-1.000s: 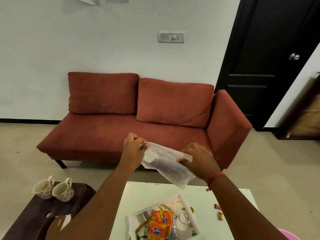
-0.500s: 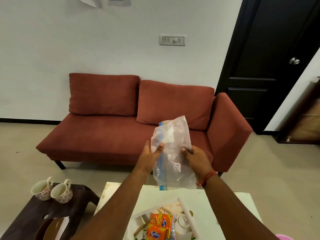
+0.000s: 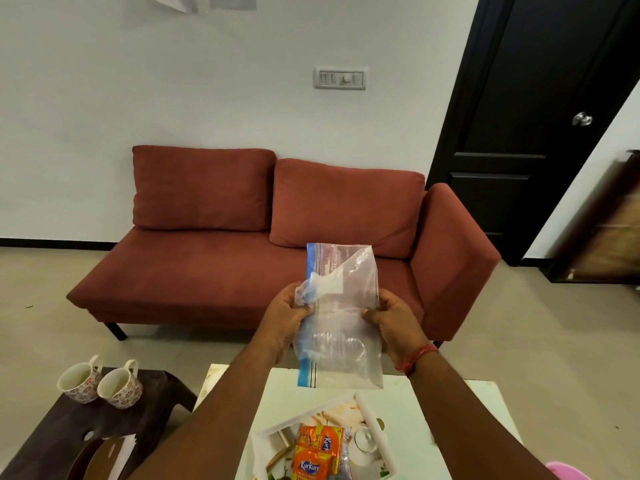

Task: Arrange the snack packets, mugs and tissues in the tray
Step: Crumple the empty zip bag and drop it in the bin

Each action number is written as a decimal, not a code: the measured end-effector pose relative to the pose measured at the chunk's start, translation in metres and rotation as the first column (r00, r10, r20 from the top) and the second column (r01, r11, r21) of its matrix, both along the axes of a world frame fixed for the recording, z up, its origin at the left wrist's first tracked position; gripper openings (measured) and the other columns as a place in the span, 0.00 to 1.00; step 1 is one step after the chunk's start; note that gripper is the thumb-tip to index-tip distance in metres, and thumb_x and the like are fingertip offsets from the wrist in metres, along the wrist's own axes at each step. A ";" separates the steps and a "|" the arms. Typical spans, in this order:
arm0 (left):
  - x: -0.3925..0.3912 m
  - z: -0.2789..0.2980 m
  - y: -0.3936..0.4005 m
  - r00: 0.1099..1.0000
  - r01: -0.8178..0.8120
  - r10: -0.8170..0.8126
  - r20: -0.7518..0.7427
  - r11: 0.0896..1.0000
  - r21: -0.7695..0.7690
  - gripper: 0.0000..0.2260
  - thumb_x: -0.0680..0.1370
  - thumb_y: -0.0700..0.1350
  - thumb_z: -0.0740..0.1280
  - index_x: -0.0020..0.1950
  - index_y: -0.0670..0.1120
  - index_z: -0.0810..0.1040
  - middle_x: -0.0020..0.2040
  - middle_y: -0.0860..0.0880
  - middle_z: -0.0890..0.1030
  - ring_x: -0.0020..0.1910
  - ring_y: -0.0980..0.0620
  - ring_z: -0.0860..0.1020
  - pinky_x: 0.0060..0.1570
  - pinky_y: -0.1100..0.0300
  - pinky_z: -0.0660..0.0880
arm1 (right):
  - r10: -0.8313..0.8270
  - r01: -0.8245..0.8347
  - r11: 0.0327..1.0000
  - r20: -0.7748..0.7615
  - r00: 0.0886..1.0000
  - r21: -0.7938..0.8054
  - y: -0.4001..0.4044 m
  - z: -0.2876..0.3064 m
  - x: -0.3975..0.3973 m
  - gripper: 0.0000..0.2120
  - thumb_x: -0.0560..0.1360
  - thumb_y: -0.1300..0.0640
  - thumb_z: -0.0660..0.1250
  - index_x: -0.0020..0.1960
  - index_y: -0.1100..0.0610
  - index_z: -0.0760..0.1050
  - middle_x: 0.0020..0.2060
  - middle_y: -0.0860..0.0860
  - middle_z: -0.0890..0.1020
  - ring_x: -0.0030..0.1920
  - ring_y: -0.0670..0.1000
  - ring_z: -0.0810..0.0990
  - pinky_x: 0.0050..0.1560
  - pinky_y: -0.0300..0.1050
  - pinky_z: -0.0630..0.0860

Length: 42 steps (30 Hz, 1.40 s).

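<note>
Both hands grip a clear plastic bag (image 3: 341,317) above the white surface (image 3: 433,407): left hand (image 3: 282,318) pinching its blue-strip edge, right hand (image 3: 394,322) its other side. Crumpled sideways a second ago, it now hangs upright, long axis vertical. Snack packets (image 3: 318,452) lie in the tray (image 3: 372,420) below.

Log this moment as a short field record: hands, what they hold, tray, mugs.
left hand: grips the zip-lock bag's left edge
right hand: grips its right edge
zip-lock bag: clear, blue seal strip, held upright above the white table
tray: on the white table, holds orange snack packets
mugs: two, floral, side by side on the dark table, outside the tray
</note>
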<state>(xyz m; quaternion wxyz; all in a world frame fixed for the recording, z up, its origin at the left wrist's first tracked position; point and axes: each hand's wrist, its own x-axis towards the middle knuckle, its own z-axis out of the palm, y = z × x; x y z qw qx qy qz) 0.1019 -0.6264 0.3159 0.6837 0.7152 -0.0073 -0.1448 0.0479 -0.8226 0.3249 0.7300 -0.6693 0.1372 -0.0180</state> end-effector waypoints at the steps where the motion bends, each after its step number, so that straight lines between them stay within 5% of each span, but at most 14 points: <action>1: 0.001 0.000 0.001 1.000 0.000 0.000 -0.001 0.999 -0.038 0.11 0.77 0.37 0.68 0.54 0.52 0.81 0.52 0.44 0.84 0.50 0.40 0.82 0.52 0.40 0.80 | 0.000 0.000 1.000 0.019 1.000 0.019 -0.001 0.002 0.000 0.18 0.74 0.75 0.61 0.51 0.56 0.82 0.49 0.57 0.86 0.47 0.57 0.83 0.52 0.59 0.81; 7: 0.004 0.004 -0.002 0.996 -0.085 0.078 -0.050 0.983 -0.164 0.15 0.77 0.30 0.60 0.41 0.46 0.81 0.37 0.46 0.83 0.35 0.46 0.80 0.37 0.54 0.79 | -0.069 0.070 0.991 -0.011 0.998 0.112 0.001 0.010 0.004 0.11 0.73 0.74 0.60 0.45 0.66 0.81 0.42 0.62 0.84 0.41 0.61 0.81 0.47 0.66 0.79; 9: 0.004 0.008 -0.004 0.992 -0.097 0.077 -0.098 0.973 -0.211 0.12 0.78 0.34 0.59 0.41 0.43 0.80 0.35 0.46 0.82 0.34 0.45 0.79 0.38 0.53 0.78 | -0.087 0.092 0.982 -0.038 0.996 0.166 0.000 0.014 0.003 0.10 0.72 0.72 0.58 0.45 0.68 0.77 0.39 0.61 0.81 0.39 0.60 0.78 0.42 0.60 0.79; 14: 0.002 0.027 -0.011 0.984 -0.124 0.140 0.112 0.983 -0.136 0.16 0.75 0.29 0.52 0.31 0.40 0.71 0.39 0.45 0.78 0.34 0.55 0.75 0.37 0.65 0.75 | 0.117 -0.048 0.905 -0.141 0.983 0.422 -0.012 0.025 -0.003 0.17 0.80 0.49 0.57 0.44 0.59 0.78 0.40 0.57 0.83 0.42 0.56 0.81 0.47 0.52 0.78; 16: -0.001 0.030 -0.015 0.973 -0.143 0.168 0.159 0.977 -0.156 0.17 0.76 0.27 0.50 0.33 0.40 0.70 0.41 0.45 0.76 0.29 0.61 0.75 0.33 0.71 0.73 | 0.270 -0.199 0.923 -0.188 0.944 0.330 -0.015 0.023 -0.005 0.18 0.78 0.42 0.62 0.49 0.56 0.80 0.46 0.55 0.84 0.48 0.57 0.82 0.55 0.59 0.78; 18: -0.001 0.031 -0.016 0.969 -0.141 0.167 0.181 0.979 -0.149 0.16 0.76 0.28 0.49 0.35 0.40 0.71 0.41 0.45 0.76 0.27 0.61 0.75 0.32 0.71 0.72 | 0.325 -0.290 0.940 -0.210 0.922 0.183 -0.015 0.020 -0.008 0.08 0.78 0.54 0.66 0.54 0.54 0.80 0.50 0.54 0.84 0.48 0.56 0.82 0.54 0.59 0.79; 22: -0.005 0.027 -0.012 0.984 -0.110 0.128 0.121 0.984 -0.140 0.16 0.76 0.27 0.52 0.37 0.38 0.75 0.48 0.47 0.79 0.36 0.60 0.79 0.42 0.61 0.75 | 0.258 -0.258 0.966 -0.175 0.950 0.020 -0.016 0.018 -0.010 0.19 0.72 0.74 0.67 0.55 0.54 0.78 0.48 0.58 0.82 0.41 0.55 0.81 0.42 0.52 0.81; 27: -0.019 0.023 -0.001 0.973 0.091 -0.182 -0.144 0.868 -0.489 0.12 0.78 0.46 0.58 0.51 0.43 0.80 0.49 0.42 0.83 0.45 0.43 0.80 0.44 0.52 0.77 | 0.175 -0.184 0.932 -0.057 0.983 -0.313 -0.022 0.012 -0.009 0.28 0.65 0.76 0.66 0.56 0.49 0.79 0.57 0.54 0.78 0.54 0.58 0.80 0.53 0.59 0.81; 29: -0.020 0.021 -0.009 0.967 0.157 -0.210 -0.140 0.935 -0.318 0.11 0.81 0.52 0.61 0.52 0.47 0.79 0.51 0.43 0.82 0.45 0.45 0.80 0.45 0.51 0.77 | 0.189 -0.176 0.897 -0.008 0.982 -0.405 -0.025 0.012 -0.011 0.29 0.65 0.76 0.66 0.58 0.51 0.78 0.58 0.50 0.74 0.56 0.54 0.77 0.57 0.54 0.80; 31: -0.022 0.019 -0.021 0.982 0.181 -0.179 -0.063 0.983 0.023 0.03 0.77 0.43 0.70 0.49 0.50 0.80 0.55 0.45 0.80 0.46 0.47 0.79 0.43 0.52 0.79 | 0.202 -0.186 0.881 -0.010 0.979 -0.435 -0.031 0.010 -0.014 0.30 0.65 0.76 0.63 0.60 0.52 0.78 0.58 0.48 0.72 0.57 0.53 0.75 0.58 0.53 0.79; 33: -0.021 0.011 -0.034 0.987 0.132 -0.154 0.051 0.947 0.292 0.11 0.73 0.35 0.71 0.47 0.52 0.81 0.59 0.47 0.77 0.49 0.49 0.78 0.43 0.58 0.79 | 0.210 -0.206 0.868 -0.042 0.977 -0.453 -0.037 0.008 -0.017 0.31 0.65 0.76 0.61 0.63 0.53 0.77 0.59 0.48 0.71 0.58 0.54 0.74 0.58 0.53 0.79; 36: -0.032 0.008 -0.055 0.961 0.010 -0.146 0.236 0.869 0.495 0.17 0.72 0.31 0.66 0.52 0.51 0.81 0.60 0.50 0.71 0.54 0.51 0.75 0.46 0.70 0.69 | 0.221 -0.199 0.797 -0.032 0.975 -0.570 -0.046 -0.001 -0.021 0.32 0.66 0.75 0.60 0.67 0.55 0.74 0.62 0.49 0.70 0.62 0.53 0.72 0.62 0.41 0.73; 39: -0.043 0.000 -0.085 0.939 -0.072 -0.159 0.306 0.777 0.625 0.16 0.76 0.36 0.64 0.61 0.50 0.75 0.60 0.52 0.71 0.52 0.52 0.75 0.47 0.65 0.69 | 0.245 -0.195 0.697 -0.027 0.969 -0.690 -0.052 -0.009 -0.025 0.29 0.70 0.72 0.60 0.69 0.56 0.71 0.68 0.49 0.67 0.59 0.46 0.71 0.56 0.26 0.65; 42: -0.057 -0.005 -0.115 0.938 -0.155 -0.115 0.327 0.704 0.693 0.16 0.80 0.51 0.64 0.67 0.51 0.69 0.53 0.58 0.73 0.41 0.58 0.74 0.42 0.64 0.70 | 0.235 -0.073 0.564 0.075 0.969 -0.823 -0.054 -0.010 -0.034 0.27 0.71 0.70 0.63 0.69 0.55 0.71 0.69 0.51 0.68 0.55 0.50 0.78 0.54 0.33 0.73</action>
